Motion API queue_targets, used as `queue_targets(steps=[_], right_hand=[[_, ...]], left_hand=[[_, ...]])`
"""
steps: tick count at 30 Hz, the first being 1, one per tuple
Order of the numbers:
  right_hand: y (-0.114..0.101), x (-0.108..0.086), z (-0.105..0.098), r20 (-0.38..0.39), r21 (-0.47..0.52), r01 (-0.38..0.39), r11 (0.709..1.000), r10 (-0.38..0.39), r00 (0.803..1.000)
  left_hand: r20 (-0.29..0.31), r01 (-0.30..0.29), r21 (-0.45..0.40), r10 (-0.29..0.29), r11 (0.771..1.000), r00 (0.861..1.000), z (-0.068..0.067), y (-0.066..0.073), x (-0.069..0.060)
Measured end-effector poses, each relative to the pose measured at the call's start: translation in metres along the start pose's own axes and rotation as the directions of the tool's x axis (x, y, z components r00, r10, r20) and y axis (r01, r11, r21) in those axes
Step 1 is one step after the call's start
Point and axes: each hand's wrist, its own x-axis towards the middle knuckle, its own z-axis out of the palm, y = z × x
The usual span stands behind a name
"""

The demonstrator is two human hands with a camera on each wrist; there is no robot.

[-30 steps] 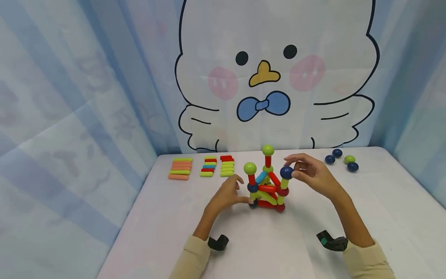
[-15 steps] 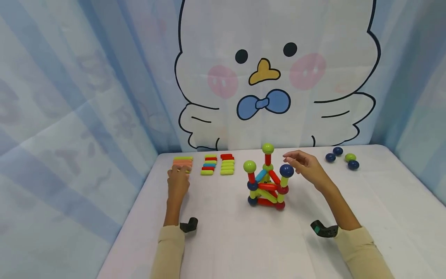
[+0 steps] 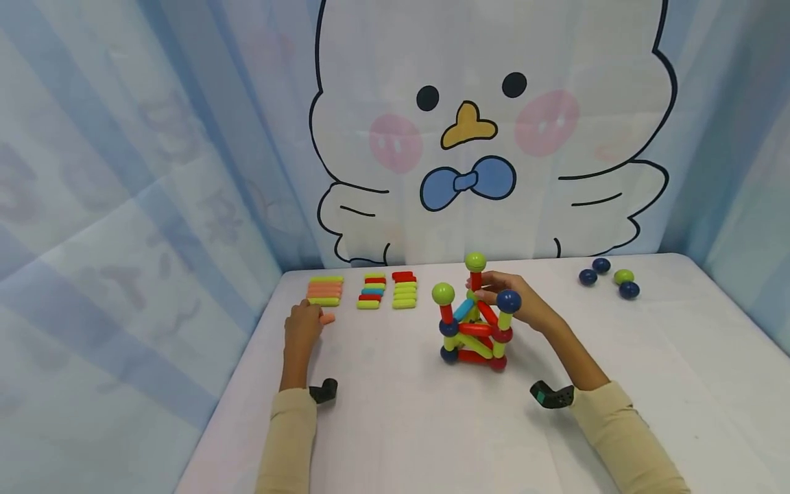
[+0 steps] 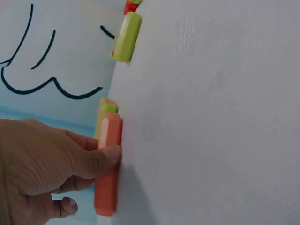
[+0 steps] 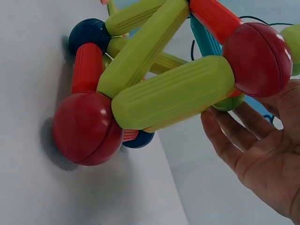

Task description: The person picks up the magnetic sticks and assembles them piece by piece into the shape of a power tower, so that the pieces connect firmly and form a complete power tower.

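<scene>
Over at the left, my left hand (image 3: pixel 301 329) pinches an orange magnetic rod (image 4: pixel 109 178) between thumb and fingers, at the near side of a row of long rods (image 3: pixel 325 291). A tower of magnetic rods and balls (image 3: pixel 475 329) stands in the middle of the table. Two of its posts end in green balls (image 3: pixel 443 293), the right one in a dark blue ball (image 3: pixel 509 301). My right hand (image 3: pixel 523 299) reaches behind that post with loosely extended fingers. In the right wrist view the fingertips lie close to a green ball (image 5: pixel 228 102); contact is unclear.
Two stacks of shorter rods (image 3: pixel 370 291) (image 3: pixel 404 289) lie between the long rods and the tower. Several loose balls (image 3: pixel 629 290), dark blue and green, sit at the back right. A curtain with a cartoon bird (image 3: pixel 469 219) hangs behind the table.
My left hand has left the tower, gone to the long rods and drawn out an orange one. My right hand has moved from the dark blue ball leftward behind the tower.
</scene>
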Motion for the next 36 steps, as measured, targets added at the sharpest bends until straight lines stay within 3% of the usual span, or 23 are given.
queue_targets(steps=[3,6,8,10,11,12,15,17,19,20,22,24,31,36], right_hand=[[0.0,0.0,0.003,0.015,0.012,-0.012,1.0,0.012,1.0],[-0.017,-0.006,0.007,0.018,0.006,-0.017,1.0,0.017,1.0],[-0.031,-0.01,0.009,0.028,0.007,-0.017,1.0,0.017,0.999],[-0.045,-0.015,0.012,0.033,0.003,-0.018,1.0,0.018,0.999],[-0.046,-0.015,0.012,0.036,0.002,-0.018,1.0,0.018,0.999],[-0.046,-0.015,0.013,0.037,0.004,-0.022,1.0,0.022,0.999],[-0.045,-0.014,0.014,0.033,0.008,-0.022,1.0,0.021,0.999],[-0.043,-0.012,0.015,0.03,0.007,-0.014,1.0,0.014,0.999],[-0.042,-0.01,0.016,0.028,0.008,-0.009,1.0,0.009,1.0],[-0.042,-0.009,0.017,0.028,0.007,-0.007,1.0,0.007,1.0],[-0.042,-0.008,0.019,0.027,0.007,-0.003,1.0,0.003,1.0],[-0.041,-0.008,0.02,0.026,0.007,-0.003,1.0,0.002,1.0],[-0.043,-0.009,0.022,0.017,0.009,0.007,1.0,-0.007,1.0],[-0.045,-0.01,0.022,0.009,0.011,0.037,0.999,-0.037,0.999]], left_hand=[[0.082,0.037,0.042,-0.04,0.998,0.996,-0.009,0.01,-0.006],[0.162,0.093,0.022,-0.095,0.995,0.982,-0.02,0.027,-0.014],[0.202,0.101,-0.077,-0.084,0.992,0.976,-0.028,0.041,-0.02],[0.214,0.059,-0.239,-0.006,0.969,0.977,-0.034,0.059,-0.024],[0.209,0.026,-0.347,0.051,0.938,0.976,-0.038,0.069,-0.027],[0.199,-0.008,-0.457,0.111,0.889,0.974,-0.04,0.079,-0.029],[0.16,-0.066,-0.733,0.265,0.677,0.951,-0.044,0.111,-0.034],[0.138,-0.058,-0.831,0.306,0.553,0.942,-0.043,0.129,-0.036],[0.118,-0.048,-0.883,0.321,0.466,0.94,-0.04,0.143,-0.038],[0.113,-0.043,-0.896,0.32,0.443,0.941,-0.038,0.148,-0.039],[0.114,-0.03,-0.91,0.318,0.413,0.941,-0.034,0.157,-0.04],[0.12,-0.024,-0.914,0.328,0.404,0.937,-0.03,0.163,-0.042],[0.126,-0.037,-0.915,0.371,0.403,0.92,-0.024,0.176,-0.044],[0.108,-0.074,-0.917,0.424,0.392,0.899,-0.024,0.183,-0.045]])
